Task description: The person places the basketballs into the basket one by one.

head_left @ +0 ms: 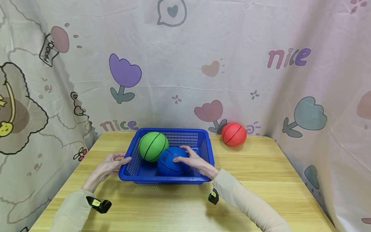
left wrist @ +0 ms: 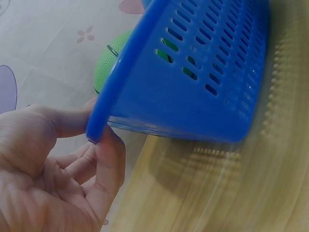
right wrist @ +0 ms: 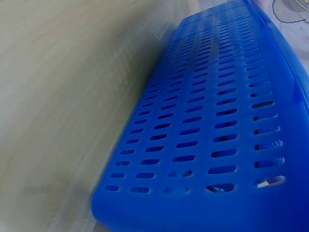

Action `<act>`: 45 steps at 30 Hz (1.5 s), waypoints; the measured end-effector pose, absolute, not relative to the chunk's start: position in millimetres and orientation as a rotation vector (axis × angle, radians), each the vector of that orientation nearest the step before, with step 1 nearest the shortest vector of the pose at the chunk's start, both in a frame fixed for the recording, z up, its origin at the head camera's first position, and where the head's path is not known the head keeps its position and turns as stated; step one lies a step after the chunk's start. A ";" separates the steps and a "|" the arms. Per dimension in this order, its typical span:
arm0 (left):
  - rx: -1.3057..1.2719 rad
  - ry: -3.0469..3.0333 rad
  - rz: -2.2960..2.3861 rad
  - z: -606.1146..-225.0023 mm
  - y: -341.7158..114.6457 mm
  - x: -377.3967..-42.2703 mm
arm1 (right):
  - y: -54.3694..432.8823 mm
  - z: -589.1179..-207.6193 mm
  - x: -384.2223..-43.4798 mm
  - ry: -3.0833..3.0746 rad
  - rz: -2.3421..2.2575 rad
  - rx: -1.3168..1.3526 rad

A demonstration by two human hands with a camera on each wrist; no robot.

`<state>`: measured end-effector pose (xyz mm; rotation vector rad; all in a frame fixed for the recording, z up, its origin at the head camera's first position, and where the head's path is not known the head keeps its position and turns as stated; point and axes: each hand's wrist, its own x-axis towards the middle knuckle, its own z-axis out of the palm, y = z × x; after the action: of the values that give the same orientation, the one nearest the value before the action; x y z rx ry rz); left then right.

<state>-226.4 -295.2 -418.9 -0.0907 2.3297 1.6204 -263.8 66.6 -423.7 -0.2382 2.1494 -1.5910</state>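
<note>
Just to the right of the left hand [head_left: 111, 164] sits a blue basket [head_left: 166, 178], its near end pinched at the rim, thumb above and curled fingers below, so the hand's gap is no wider than the rim. Inside the basket, under the right hand [head_left: 193, 159], lies a blue ball [head_left: 171, 162]; thumb and fingers are spread fairly wide and curve over its top, holding it. In the right wrist view the basket's slotted side hides this grip. Between the hands and a little beyond them, a green ball [head_left: 153, 146] rests in the basket just beside the blue one. Farther off, beyond the right hand and to its right, a red ball [head_left: 234, 134] stands on the wooden table [head_left: 261, 170] near a printed cloth [head_left: 174, 42]. On that cloth "nice" reads twice: beyond the left hand, low down, and high up to the right of the right hand. Faint marks on the blue ball, left of the right thumb, are too small to read
</note>
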 end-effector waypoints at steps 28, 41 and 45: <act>-0.079 2.323 1.634 -419.3 -295.4 -226.2 | 175.4 -398.8 -333.5 2.725 -2.267 -0.059; -0.080 2.305 1.660 -419.9 -294.8 -226.1 | 231.9 -430.6 -344.9 2.947 -2.049 0.239; -0.070 2.302 1.662 -420.0 -295.1 -226.3 | 236.3 -432.8 -344.9 2.953 -1.924 0.221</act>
<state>-226.3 -295.1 -420.0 -0.0705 2.3024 1.6620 -344.9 236.3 -432.8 0.2215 2.9529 -1.9238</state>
